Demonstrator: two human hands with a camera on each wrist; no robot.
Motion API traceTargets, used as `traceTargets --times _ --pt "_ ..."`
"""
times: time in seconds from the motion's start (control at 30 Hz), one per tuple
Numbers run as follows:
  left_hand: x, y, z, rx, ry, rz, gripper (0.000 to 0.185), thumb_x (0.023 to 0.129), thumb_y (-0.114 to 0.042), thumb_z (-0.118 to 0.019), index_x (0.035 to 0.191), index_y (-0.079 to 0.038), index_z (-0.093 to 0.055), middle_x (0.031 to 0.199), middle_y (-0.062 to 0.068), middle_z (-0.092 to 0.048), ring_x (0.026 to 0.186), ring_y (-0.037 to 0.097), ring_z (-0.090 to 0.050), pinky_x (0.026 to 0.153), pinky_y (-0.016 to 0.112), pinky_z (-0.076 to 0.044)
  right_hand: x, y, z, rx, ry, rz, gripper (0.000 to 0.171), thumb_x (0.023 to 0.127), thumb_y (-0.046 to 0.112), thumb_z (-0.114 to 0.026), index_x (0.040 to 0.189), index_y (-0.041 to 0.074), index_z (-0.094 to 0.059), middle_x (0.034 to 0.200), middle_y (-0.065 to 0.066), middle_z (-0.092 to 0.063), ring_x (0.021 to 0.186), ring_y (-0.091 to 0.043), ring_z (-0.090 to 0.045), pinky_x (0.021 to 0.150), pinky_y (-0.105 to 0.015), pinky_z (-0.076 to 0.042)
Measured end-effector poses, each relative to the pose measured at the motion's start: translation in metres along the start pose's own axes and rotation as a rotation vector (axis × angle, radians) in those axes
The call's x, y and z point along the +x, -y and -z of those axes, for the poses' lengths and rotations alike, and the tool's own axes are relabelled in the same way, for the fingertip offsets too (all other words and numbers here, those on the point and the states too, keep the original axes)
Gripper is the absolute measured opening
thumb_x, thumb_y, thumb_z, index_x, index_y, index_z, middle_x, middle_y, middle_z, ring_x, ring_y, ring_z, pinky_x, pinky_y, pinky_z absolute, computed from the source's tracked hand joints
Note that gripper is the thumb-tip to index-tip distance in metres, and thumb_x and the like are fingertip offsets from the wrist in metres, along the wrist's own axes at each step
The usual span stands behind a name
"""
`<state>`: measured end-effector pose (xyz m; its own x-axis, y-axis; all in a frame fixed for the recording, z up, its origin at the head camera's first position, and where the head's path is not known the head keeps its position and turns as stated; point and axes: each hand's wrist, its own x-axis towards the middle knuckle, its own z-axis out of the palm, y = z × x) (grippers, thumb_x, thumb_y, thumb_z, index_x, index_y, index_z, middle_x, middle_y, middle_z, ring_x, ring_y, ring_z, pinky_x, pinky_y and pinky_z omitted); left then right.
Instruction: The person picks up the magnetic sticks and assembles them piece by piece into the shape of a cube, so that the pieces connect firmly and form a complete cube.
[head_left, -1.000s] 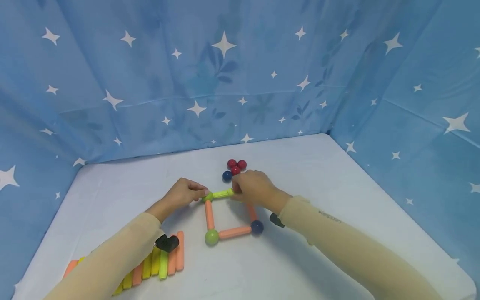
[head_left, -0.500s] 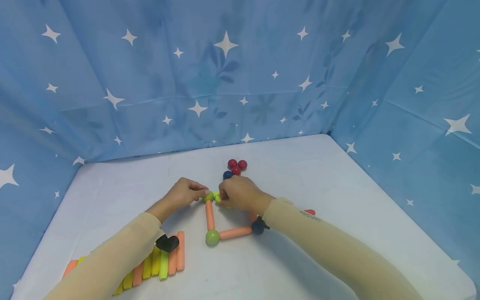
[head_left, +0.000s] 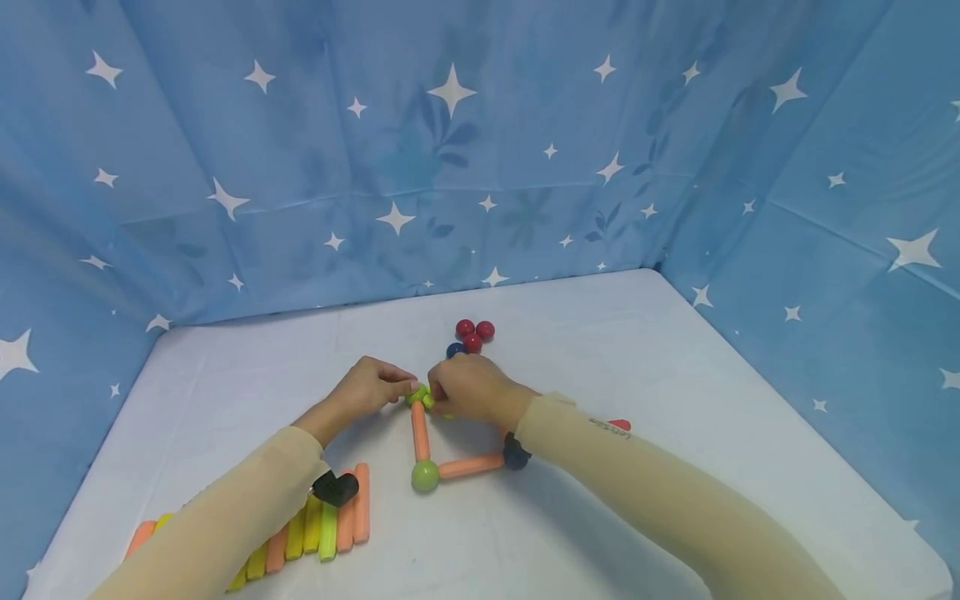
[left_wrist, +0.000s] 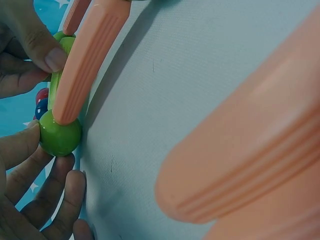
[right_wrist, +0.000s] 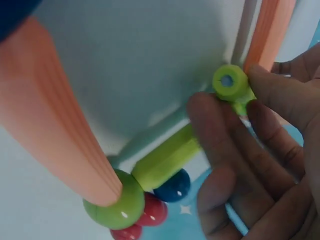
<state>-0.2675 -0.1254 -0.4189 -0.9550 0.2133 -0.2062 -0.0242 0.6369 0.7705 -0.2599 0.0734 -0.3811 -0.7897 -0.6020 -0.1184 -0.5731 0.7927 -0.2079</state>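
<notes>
Since one second ago the right hand (head_left: 471, 390) has been shifted leftward along the far side of the flat frame, closing on the left hand (head_left: 369, 387); the short lime-green ribbed plastic rod (right_wrist: 167, 159), then lying exposed between the hands with its long axis left–right, is now almost fully covered in the head view.

Right wrist view: one end of the rod is seated on a glossy green ball (right_wrist: 116, 204), and its axis runs from that ball toward the palm. A second lime-green rod end with a round hole (right_wrist: 230, 81) is pinched between the right fingertips — fingers curled close around it.

Left hand: fingertips are closed on the far-left green corner ball (left_wrist: 60, 133), thumb on one side, fingers curled below. The salmon-orange ribbed rod (left_wrist: 85, 57) is joined to this ball and runs toward the near green ball (head_left: 424, 475) in the head view.

From the near green ball a second salmon rod (head_left: 470, 465) runs right to a dark blue ball (head_left: 515, 456), partly hidden by the right sleeve.

On the white tabletop (head_left: 675, 400): a cluster of red balls (head_left: 474, 332) with one blue ball (head_left: 453, 350) just beyond the hands; a row of spare orange, yellow and green rods (head_left: 330, 525) near left, under the left forearm. A blue starred cloth backdrop (head_left: 450, 150) encloses the table.
</notes>
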Motion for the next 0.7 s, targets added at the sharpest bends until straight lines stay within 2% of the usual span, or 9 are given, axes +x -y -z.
traceTargets --times 0.1,0.17,0.23,0.3,0.4,0.47,0.53,0.6,0.7 --pt "-0.001 -0.001 0.000 -0.005 0.004 0.001 0.028 0.097 -0.030 -0.071 0.115 -0.010 -0.078 0.102 0.003 -0.073 0.086 0.018 -0.064 0.067 0.032 -0.048 -0.001 0.004 0.002 -0.096 0.009 -0.004 0.019 0.088 0.033 -0.081 0.089 0.017 -0.071 0.068 0.012 -0.059 0.064 -0.008 -0.056 0.061 -0.025 -0.047" --pt "-0.001 -0.001 0.001 -0.007 0.009 0.000 0.027 0.097 -0.029 -0.071 0.115 -0.010 -0.078 0.102 0.003 -0.073 0.086 0.018 -0.063 0.066 0.032 -0.048 -0.005 0.011 0.006 -0.187 0.003 0.037 0.019 0.090 0.036 -0.079 0.092 0.018 -0.072 0.070 0.011 -0.060 0.063 -0.007 -0.055 0.057 -0.025 -0.047" --pt "-0.001 -0.001 0.003 -0.006 0.013 -0.002 0.027 0.097 -0.029 -0.071 0.115 -0.010 -0.078 0.101 0.002 -0.073 0.086 0.018 -0.063 0.066 0.031 -0.047 -0.012 0.023 0.008 -0.270 -0.006 0.128 0.016 0.092 0.036 -0.076 0.094 0.020 -0.072 0.072 0.011 -0.061 0.063 -0.007 -0.055 0.056 -0.024 -0.046" --pt "0.000 0.000 0.004 -0.002 0.019 0.001 0.027 0.097 -0.029 -0.071 0.115 -0.011 -0.078 0.100 0.002 -0.073 0.085 0.018 -0.063 0.065 0.031 -0.047 -0.024 0.036 0.008 -0.348 -0.022 0.277 0.012 0.093 0.034 -0.075 0.095 0.022 -0.073 0.076 0.012 -0.062 0.066 -0.005 -0.056 0.058 -0.022 -0.045" --pt "0.001 -0.001 0.005 -0.001 0.024 0.016 0.027 0.096 -0.031 -0.072 0.114 -0.012 -0.078 0.097 0.001 -0.073 0.084 0.018 -0.063 0.065 0.031 -0.047 -0.043 0.058 0.000 -0.434 -0.019 0.491 0.009 0.094 0.030 -0.073 0.100 0.025 -0.076 0.090 0.013 -0.068 0.080 -0.003 -0.062 0.073 -0.021 -0.048" --pt "0.001 -0.001 0.005 0.001 0.028 0.028 0.027 0.095 -0.032 -0.073 0.113 -0.014 -0.079 0.096 0.000 -0.073 0.085 0.018 -0.064 0.066 0.031 -0.047 -0.053 0.068 -0.008 -0.486 -0.005 0.597 0.014 0.097 0.028 -0.069 0.108 0.024 -0.076 0.106 0.012 -0.071 0.097 -0.003 -0.065 0.084 -0.021 -0.048" --pt "0.002 0.000 0.005 0.002 0.028 0.035 0.027 0.094 -0.034 -0.074 0.112 -0.015 -0.079 0.095 0.000 -0.073 0.085 0.018 -0.064 0.067 0.031 -0.046 -0.061 0.076 -0.015 -0.513 0.023 0.652 0.022 0.100 0.027 -0.065 0.120 0.025 -0.074 0.123 0.011 -0.068 0.113 -0.004 -0.062 0.092 -0.022 -0.048" --pt "0.003 0.002 0.005 0.001 0.026 0.039 0.027 0.093 -0.035 -0.075 0.110 -0.016 -0.080 0.093 0.000 -0.073 0.084 0.018 -0.063 0.067 0.031 -0.046 -0.067 0.081 -0.020 -0.533 0.037 0.689 0.027 0.103 0.025 -0.061 0.128 0.025 -0.070 0.135 0.010 -0.062 0.124 -0.005 -0.057 0.093 -0.022 -0.047" --pt "0.004 0.005 0.005 -0.005 0.027 0.032 0.028 0.093 -0.036 -0.076 0.110 -0.015 -0.080 0.092 0.000 -0.072 0.082 0.018 -0.060 0.067 0.031 -0.046 -0.073 0.084 -0.025 -0.548 0.041 0.720 0.031 0.105 0.024 -0.058 0.136 0.026 -0.064 0.145 0.011 -0.055 0.130 -0.004 -0.051 0.092 -0.020 -0.046"
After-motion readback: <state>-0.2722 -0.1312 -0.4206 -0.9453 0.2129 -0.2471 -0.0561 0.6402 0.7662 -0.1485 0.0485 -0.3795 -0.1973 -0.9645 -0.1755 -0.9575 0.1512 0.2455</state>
